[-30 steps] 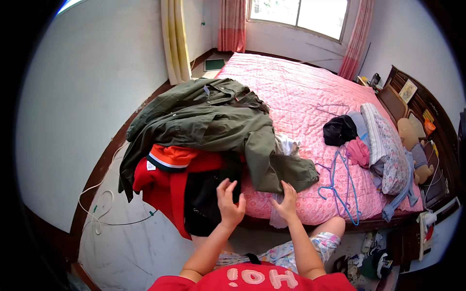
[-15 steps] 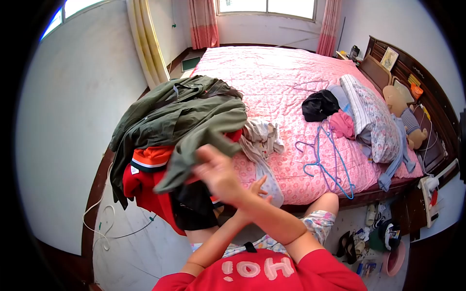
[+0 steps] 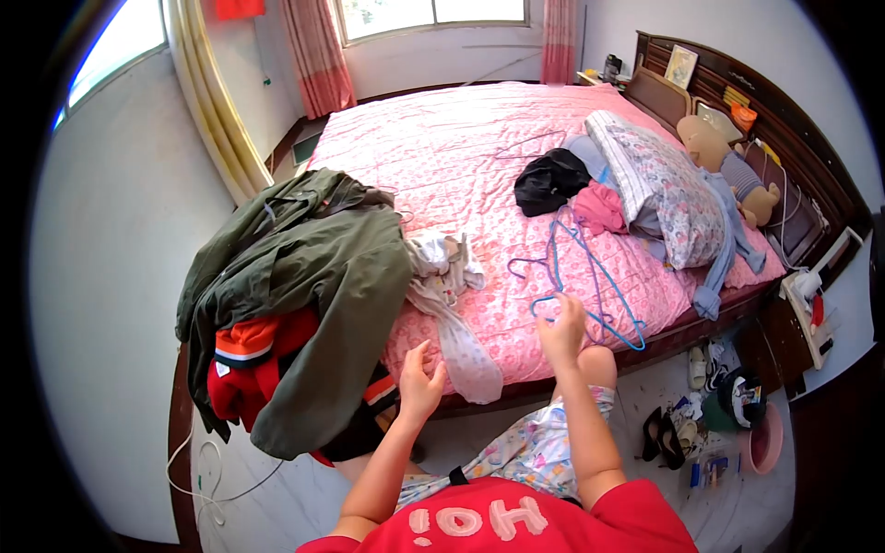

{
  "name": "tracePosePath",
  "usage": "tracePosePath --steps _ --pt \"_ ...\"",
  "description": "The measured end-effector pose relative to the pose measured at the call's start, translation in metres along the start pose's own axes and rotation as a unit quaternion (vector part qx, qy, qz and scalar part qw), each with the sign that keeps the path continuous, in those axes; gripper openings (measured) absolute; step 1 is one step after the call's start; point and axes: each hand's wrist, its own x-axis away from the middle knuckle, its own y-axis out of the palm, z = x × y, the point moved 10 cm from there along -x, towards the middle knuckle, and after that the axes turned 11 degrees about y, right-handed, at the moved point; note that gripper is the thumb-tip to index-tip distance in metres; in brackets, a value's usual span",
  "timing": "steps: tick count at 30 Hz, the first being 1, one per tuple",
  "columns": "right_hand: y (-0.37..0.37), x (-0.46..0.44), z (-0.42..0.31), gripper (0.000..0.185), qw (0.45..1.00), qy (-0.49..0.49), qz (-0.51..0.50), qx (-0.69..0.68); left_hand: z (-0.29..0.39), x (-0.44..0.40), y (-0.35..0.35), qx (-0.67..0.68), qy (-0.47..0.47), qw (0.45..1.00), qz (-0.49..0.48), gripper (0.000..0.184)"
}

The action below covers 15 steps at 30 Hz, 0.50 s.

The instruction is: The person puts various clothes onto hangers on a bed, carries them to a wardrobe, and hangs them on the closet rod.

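My left hand (image 3: 422,385) is held in the air before the bed's front edge, fingers apart and nothing in it. Just left of it, the sleeve of a dark green jacket (image 3: 318,276) hangs down over a pile with a red garment (image 3: 235,392) and an orange-trimmed one. Between my hands, a whitish garment (image 3: 470,355) lies across the edge of the bed. My right hand (image 3: 562,334) is open, its fingers bent, in front of a blue hanger (image 3: 616,293) and a purple hanger (image 3: 556,263). No grip on either hanger shows.
A pink quilt (image 3: 424,129) covers the bed. On its right lie a black garment (image 3: 550,182), a pink cloth (image 3: 599,208), a floral pillow (image 3: 668,194) and a stuffed bear (image 3: 733,170). Black shoes (image 3: 662,441) and a pink basin (image 3: 765,442) stand on the floor.
My right hand has moved right, away from the green jacket, and my arms are no longer crossed. The jacket's sleeve has dropped down over the pile. The view has shifted right.
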Motion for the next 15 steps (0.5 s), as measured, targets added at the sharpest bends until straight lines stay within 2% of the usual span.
tracePosePath --steps 2,4,5,7,10,11,12,14,15 --pt "-0.031 -0.019 0.058 0.086 0.98 0.071 0.043 0.179 0.001 -0.008 0.03 -0.006 0.009 1.0 -0.02 0.044" --pt "-0.043 -0.031 0.103 0.098 0.959 0.15 0.002 0.24 -0.002 -0.013 0.064 -0.012 0.018 0.999 -0.04 0.045" --pt "-0.047 -0.036 0.116 0.098 0.957 0.156 0.008 0.243 -0.001 -0.018 0.082 -0.046 0.063 0.996 -0.049 0.045" --pt "-0.027 -0.044 0.127 0.103 0.971 0.123 -0.086 0.186 0.019 -0.026 0.108 -0.116 0.137 0.982 -0.055 0.044" --pt "-0.005 -0.044 0.12 0.099 0.948 0.091 -0.126 0.278 0.027 -0.038 0.144 -0.112 0.151 0.979 -0.082 0.043" --pt "-0.01 -0.045 0.114 0.082 0.962 0.086 -0.111 0.235 0.03 -0.043 0.152 -0.109 0.173 0.975 -0.083 0.04" --pt "-0.01 -0.047 0.116 0.082 0.961 0.087 -0.109 0.237 0.031 -0.05 0.159 -0.107 0.173 0.976 -0.084 0.04" --pt "-0.01 -0.048 0.112 0.061 0.986 0.066 -0.1 0.114 0.028 -0.066 0.17 -0.058 0.149 0.984 -0.083 0.036" --pt "-0.018 -0.047 0.101 0.044 0.994 0.053 -0.079 0.053 0.024 -0.076 0.175 -0.056 0.15 0.984 -0.079 0.036"
